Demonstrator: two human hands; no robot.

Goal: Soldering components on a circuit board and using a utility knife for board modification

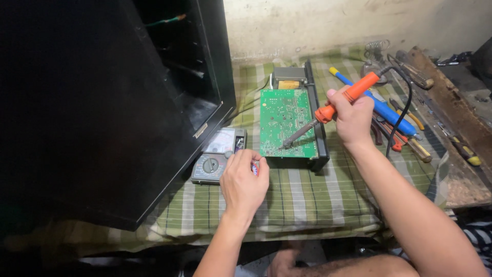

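Observation:
My right hand (351, 117) grips an orange-handled soldering iron (344, 98). Its metal tip touches the lower part of a green circuit board (284, 123), which lies solder side up in a black frame. My left hand (243, 180) rests on the cloth just below the board's left corner, fingers curled around a small red and white object I cannot identify. A grey analog multimeter (217, 156) lies right beside my left hand.
A large black cabinet (92, 102) stands open on the left. A green checked cloth (318, 195) covers the table. To the right lie a blue solder sucker (382, 107), pliers and screwdrivers (410, 146), and a rusty wooden edge (456, 118).

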